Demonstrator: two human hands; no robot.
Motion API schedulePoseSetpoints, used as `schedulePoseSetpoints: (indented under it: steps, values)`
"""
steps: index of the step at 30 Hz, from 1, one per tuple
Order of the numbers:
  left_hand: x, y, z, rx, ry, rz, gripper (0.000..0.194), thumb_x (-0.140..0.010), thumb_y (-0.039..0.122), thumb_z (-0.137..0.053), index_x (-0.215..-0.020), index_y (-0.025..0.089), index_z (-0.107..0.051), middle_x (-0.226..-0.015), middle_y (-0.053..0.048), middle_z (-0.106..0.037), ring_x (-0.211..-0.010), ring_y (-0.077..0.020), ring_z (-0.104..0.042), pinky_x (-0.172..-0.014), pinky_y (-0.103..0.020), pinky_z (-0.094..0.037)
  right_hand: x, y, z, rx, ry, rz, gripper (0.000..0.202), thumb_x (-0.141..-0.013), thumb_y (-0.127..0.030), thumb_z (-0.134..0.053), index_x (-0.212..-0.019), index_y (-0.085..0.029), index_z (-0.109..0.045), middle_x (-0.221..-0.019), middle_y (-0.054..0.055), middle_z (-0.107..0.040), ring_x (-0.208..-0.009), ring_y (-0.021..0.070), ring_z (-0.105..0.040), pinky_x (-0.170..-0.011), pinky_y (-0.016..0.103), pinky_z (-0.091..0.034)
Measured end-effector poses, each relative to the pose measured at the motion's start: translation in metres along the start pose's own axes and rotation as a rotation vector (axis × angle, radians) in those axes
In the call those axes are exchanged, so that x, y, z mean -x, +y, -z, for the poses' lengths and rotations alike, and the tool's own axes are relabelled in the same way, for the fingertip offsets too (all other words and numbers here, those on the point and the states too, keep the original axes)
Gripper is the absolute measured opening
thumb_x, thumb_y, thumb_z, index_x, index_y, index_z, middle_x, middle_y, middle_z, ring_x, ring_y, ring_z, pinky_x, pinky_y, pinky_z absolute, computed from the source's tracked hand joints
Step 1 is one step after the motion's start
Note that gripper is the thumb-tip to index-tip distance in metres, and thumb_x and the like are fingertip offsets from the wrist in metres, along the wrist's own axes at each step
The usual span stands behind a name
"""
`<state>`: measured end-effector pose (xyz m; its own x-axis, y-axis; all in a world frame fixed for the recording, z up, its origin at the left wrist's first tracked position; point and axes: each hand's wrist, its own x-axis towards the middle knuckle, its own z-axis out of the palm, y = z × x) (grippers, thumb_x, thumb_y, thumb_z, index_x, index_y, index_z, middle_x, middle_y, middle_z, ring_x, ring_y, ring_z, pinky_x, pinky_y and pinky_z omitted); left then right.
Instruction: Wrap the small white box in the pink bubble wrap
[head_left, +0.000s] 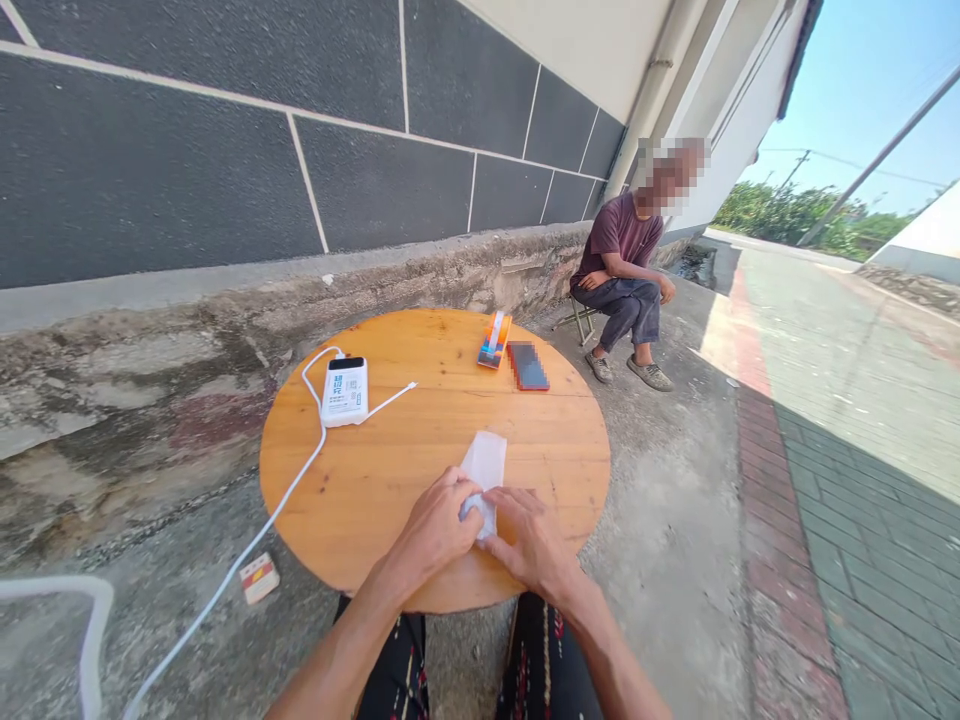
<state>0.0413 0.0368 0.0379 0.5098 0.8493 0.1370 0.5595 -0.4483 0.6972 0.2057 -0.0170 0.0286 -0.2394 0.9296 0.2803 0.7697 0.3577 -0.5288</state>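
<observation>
A white, thin sheet of tissue or paper (487, 460) lies near the front edge of the round wooden table (397, 450), its far end flat and its near part between my hands. My left hand (444, 515) has its fingers curled onto the left side of the sheet. From the right, my right hand (529, 535) touches the sheet with fingertips and thumb, the thumb lower and apart from the fingers.
A white power bank (346, 392) with cables stands at the table's left. An orange tape roll (494, 340) and a phone (529, 366) lie at the back. A small box (259, 578) is on the ground. A person (626, 260) sits beyond, by the wall.
</observation>
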Motion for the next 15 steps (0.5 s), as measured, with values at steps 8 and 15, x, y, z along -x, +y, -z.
schedulePoseSetpoints:
  steps: [8, 15]
  values:
    - [0.011, 0.002, 0.000, 0.056, 0.011, 0.037, 0.031, -0.074, 0.012, -0.045, -0.100, 0.020, -0.059, -0.095, -0.002, -0.059, -0.084, -0.0172, -0.056, -0.072, -0.027, -0.040, 0.004, 0.006, 0.005, -0.114, -0.044, -0.017, 0.044, -0.075, -0.025, -0.069, -0.118, -0.019, -0.058, -0.121, 0.009, -0.060, -0.111, 0.0232, -0.055, -0.096, 0.038, -0.041]
    - [0.005, -0.002, 0.003, 0.096, -0.034, 0.041, 0.022, -0.072, 0.014, -0.048, -0.087, 0.021, -0.064, -0.086, -0.001, -0.057, -0.071, -0.0136, -0.052, -0.065, -0.025, -0.038, -0.003, -0.001, 0.018, -0.074, -0.126, -0.014, 0.046, -0.071, -0.025, -0.073, -0.116, -0.023, -0.061, -0.116, 0.006, -0.063, -0.105, 0.0229, -0.056, -0.093, 0.038, -0.040]
